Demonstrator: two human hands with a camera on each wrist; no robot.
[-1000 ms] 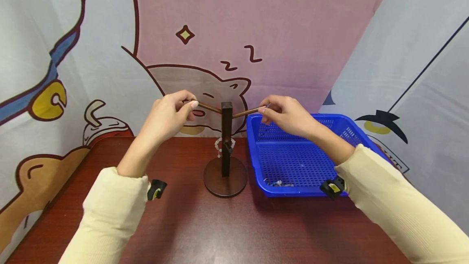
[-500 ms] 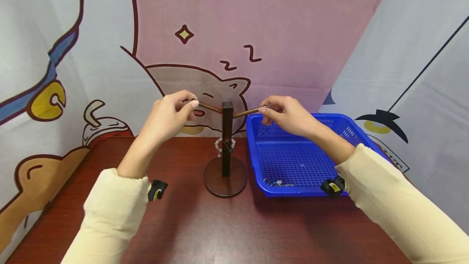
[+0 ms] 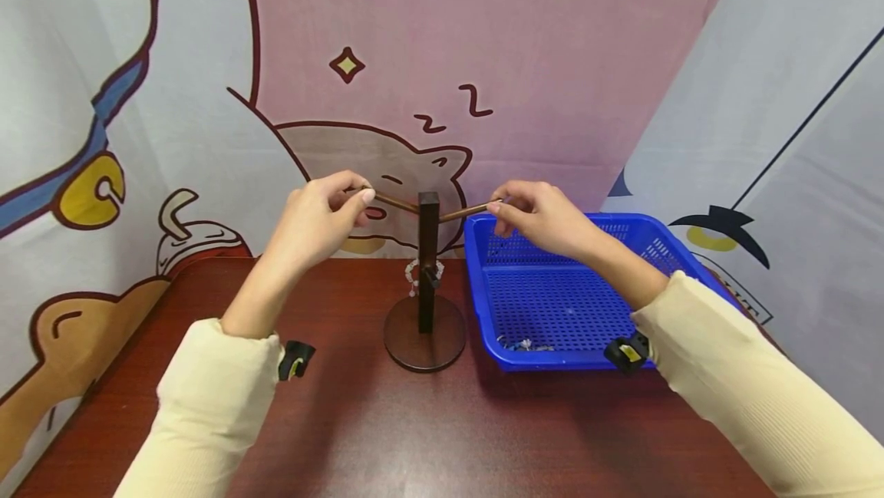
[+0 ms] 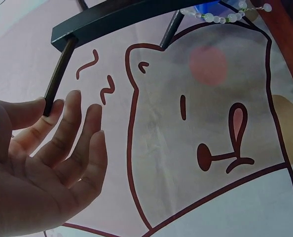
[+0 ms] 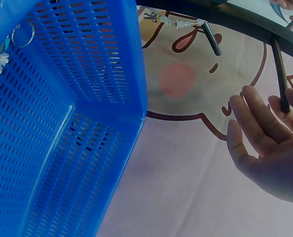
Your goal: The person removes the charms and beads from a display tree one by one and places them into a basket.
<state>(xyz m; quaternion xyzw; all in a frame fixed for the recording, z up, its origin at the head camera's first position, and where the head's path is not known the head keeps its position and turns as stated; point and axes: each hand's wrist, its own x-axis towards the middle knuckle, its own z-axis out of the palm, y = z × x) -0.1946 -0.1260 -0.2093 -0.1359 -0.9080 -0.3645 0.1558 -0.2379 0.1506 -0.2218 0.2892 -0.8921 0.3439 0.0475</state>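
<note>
**Stand [image 3: 426, 306] centred between the hands**

Governing relation: the post's long axis is vertical, with the left hand [image 3: 321, 214] and right hand [image 3: 542, 218] on opposite sides near its top. Neither hand is plainly nearer. The left hand pinches the left peg [image 3: 395, 200] near its tip, thumb against forefinger; the right hand pinches the right peg [image 3: 466, 212] likewise. The stand's base rests on the table [image 3: 359, 436], below both hands, just left of the basket [image 3: 483, 321].

Since a second ago, the stand [image 3: 427, 237] shows only a barely visible rightward shift against the backdrop [image 3: 552, 45].
</note>
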